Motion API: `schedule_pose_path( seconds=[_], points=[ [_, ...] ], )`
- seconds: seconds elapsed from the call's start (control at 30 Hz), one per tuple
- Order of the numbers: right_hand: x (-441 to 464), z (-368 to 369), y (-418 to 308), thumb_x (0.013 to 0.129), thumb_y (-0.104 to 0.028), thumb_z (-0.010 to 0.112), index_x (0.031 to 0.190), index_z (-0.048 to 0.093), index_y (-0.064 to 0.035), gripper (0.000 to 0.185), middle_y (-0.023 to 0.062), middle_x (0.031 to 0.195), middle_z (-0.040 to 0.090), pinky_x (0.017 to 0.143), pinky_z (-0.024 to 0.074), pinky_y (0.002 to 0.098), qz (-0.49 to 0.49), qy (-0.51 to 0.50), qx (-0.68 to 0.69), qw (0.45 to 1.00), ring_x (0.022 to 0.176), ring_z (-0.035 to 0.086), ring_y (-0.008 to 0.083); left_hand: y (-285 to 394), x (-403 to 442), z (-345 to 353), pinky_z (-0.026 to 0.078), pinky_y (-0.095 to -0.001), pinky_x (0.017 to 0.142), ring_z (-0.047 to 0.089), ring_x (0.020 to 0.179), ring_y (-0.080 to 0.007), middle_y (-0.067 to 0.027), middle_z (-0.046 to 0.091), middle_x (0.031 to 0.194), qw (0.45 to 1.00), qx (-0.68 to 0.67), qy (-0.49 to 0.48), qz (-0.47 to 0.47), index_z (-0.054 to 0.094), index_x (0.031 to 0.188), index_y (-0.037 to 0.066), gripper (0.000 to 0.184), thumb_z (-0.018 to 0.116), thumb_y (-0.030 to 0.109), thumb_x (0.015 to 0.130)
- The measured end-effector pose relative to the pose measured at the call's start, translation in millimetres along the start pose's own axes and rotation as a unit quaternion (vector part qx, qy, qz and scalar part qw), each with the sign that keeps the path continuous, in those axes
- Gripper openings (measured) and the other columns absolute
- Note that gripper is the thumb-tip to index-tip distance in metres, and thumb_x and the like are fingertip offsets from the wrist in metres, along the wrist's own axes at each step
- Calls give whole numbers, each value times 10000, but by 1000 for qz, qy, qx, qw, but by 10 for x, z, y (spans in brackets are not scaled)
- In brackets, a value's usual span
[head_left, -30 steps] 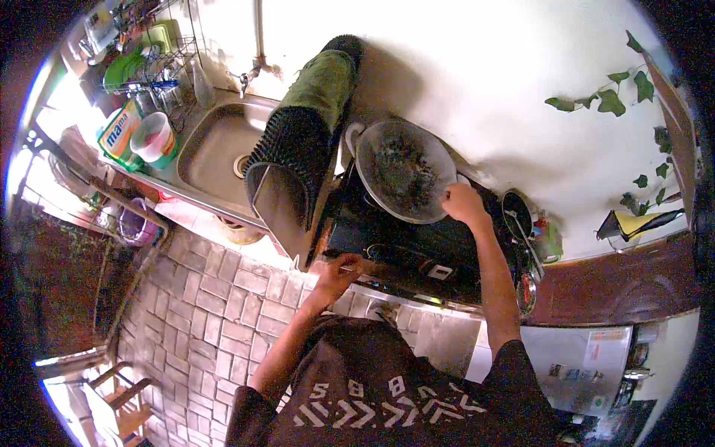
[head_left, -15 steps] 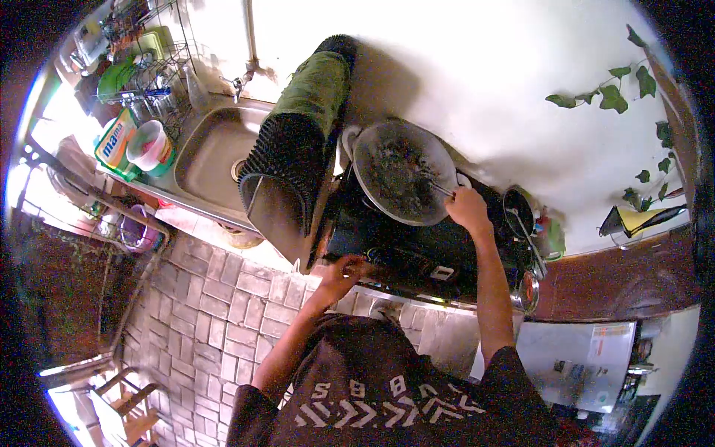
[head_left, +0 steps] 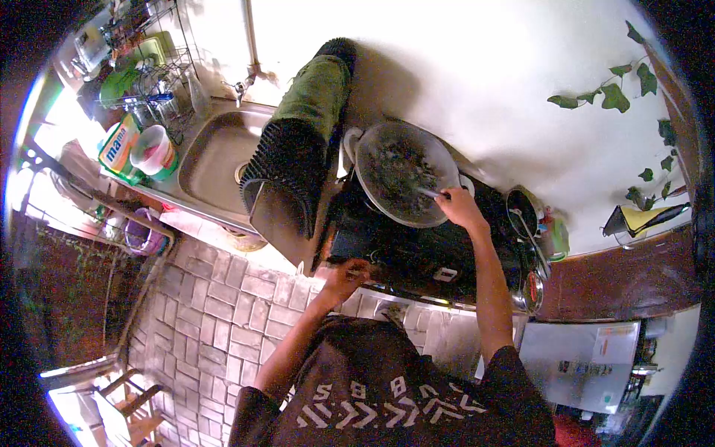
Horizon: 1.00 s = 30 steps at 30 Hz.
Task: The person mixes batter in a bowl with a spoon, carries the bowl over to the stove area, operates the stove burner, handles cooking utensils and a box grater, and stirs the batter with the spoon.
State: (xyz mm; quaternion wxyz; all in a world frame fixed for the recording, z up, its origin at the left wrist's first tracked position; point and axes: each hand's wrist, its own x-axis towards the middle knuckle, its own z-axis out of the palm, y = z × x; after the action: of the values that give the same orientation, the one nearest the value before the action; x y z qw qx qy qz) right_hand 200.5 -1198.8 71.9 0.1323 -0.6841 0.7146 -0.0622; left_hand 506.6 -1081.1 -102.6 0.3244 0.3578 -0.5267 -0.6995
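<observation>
A wide grey pan (head_left: 387,208) with pale side handles sits on the black stove (head_left: 402,253). Dark, lumpy contents cover its inside; their kind is unclear. At the pan's right rim, my right hand (head_left: 463,208) is closed around the handle of a metal cooking utensil (head_left: 428,192), whose head is buried in the contents. My left hand (head_left: 346,281) is curled by the stove's front left edge, fingertips drawn in toward the thumb. Whatever it may hold is hidden.
A tall rolled mat, green and black (head_left: 298,134), stands between stove and steel sink (head_left: 216,153). Left of the sink are a plastic tub (head_left: 154,151) and a "mama" packet (head_left: 118,149). A dark saucepan (head_left: 519,208) sits at the stove's right, beside a glass lid (head_left: 532,292).
My right hand has shifted slightly left with the utensil, over the pan's rim. The fingers of my left hand have drawn in a little, near the same place.
</observation>
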Motion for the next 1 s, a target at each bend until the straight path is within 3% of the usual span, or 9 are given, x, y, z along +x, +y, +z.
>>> schedule_pose_path(
  seconds=[0.13, 0.2, 0.37, 0.47, 0.6, 0.67, 0.83, 0.9, 1.0],
  points=[
    [14, 61, 39, 799, -275, 621, 934, 666, 8, 316, 225, 906, 664, 831, 503, 447, -2, -26, 3, 1000, 880, 636, 382, 126, -59, -12, 489, -316, 834, 606, 941, -165, -68, 638, 1062, 1000, 29, 6, 9, 569, 1162, 47, 323, 642, 201, 888],
    [-19, 167, 73, 823, -241, 567, 940, 680, 7, 297, 251, 851, 650, 760, 504, 456, -61, 103, -54, 991, 809, 628, 411, 133, -54, 4, 489, -316, 837, 607, 943, -168, -69, 639, 1062, 999, 45, 12, 12, 571, 1158, 46, 318, 641, 199, 888],
    [-5, 200, 92, 823, -248, 556, 955, 682, 1, 309, 256, 861, 648, 791, 504, 459, -42, 86, -39, 995, 829, 628, 410, 213, -85, 17, 495, -325, 842, 611, 958, -174, -80, 642, 1063, 995, 77, 29, 61, 585, 1143, 48, 306, 641, 212, 890],
    [6, 145, 92, 819, -253, 562, 983, 682, -8, 318, 255, 862, 649, 797, 504, 463, -23, 85, -66, 994, 831, 631, 409, 195, -100, 8, 455, -307, 908, 553, 1056, -177, -48, 607, 1143, 1000, 8, 1, 15, 582, 1168, 70, 279, 623, 127, 898],
    [-81, -8, -28, 811, -266, 575, 1002, 675, -12, 333, 250, 841, 652, 778, 511, 468, 32, 88, -82, 992, 809, 636, 407, -13, -71, -15, 455, -308, 905, 553, 1051, -180, -42, 599, 1159, 999, 35, -3, 24, 589, 1165, 90, 270, 620, 119, 898],
    [-52, 71, 41, 812, -270, 574, 997, 674, -14, 331, 247, 849, 654, 769, 514, 467, 11, 81, -75, 994, 810, 637, 404, 204, -109, 23, 494, -325, 850, 614, 962, -173, -77, 657, 1055, 995, 79, 20, 54, 604, 1131, 49, 289, 642, 194, 884],
    [-39, 246, 1, 813, -272, 571, 972, 675, -21, 315, 233, 842, 658, 750, 519, 462, -24, 89, -52, 994, 805, 640, 399, 243, -104, 64, 489, -316, 840, 605, 967, -164, -69, 656, 1062, 997, 71, 4, 39, 605, 1141, 50, 296, 639, 188, 881],
    [-18, 240, -63, 812, -263, 569, 994, 677, -31, 314, 221, 847, 663, 748, 518, 462, -2, 44, -82, 996, 808, 643, 391, 273, -113, 51, 487, -315, 838, 601, 969, -161, -67, 656, 1065, 996, 79, 1, 36, 606, 1142, 49, 297, 637, 185, 880],
    [-1, 200, -87, 808, -263, 566, 1006, 677, -31, 325, 216, 837, 664, 753, 518, 463, 13, 79, -78, 994, 793, 641, 395, 188, -160, 18, 485, -314, 834, 595, 976, -158, -62, 653, 1072, 998, 63, 16, 10, 610, 1138, 42, 291, 634, 184, 885]
  ],
)
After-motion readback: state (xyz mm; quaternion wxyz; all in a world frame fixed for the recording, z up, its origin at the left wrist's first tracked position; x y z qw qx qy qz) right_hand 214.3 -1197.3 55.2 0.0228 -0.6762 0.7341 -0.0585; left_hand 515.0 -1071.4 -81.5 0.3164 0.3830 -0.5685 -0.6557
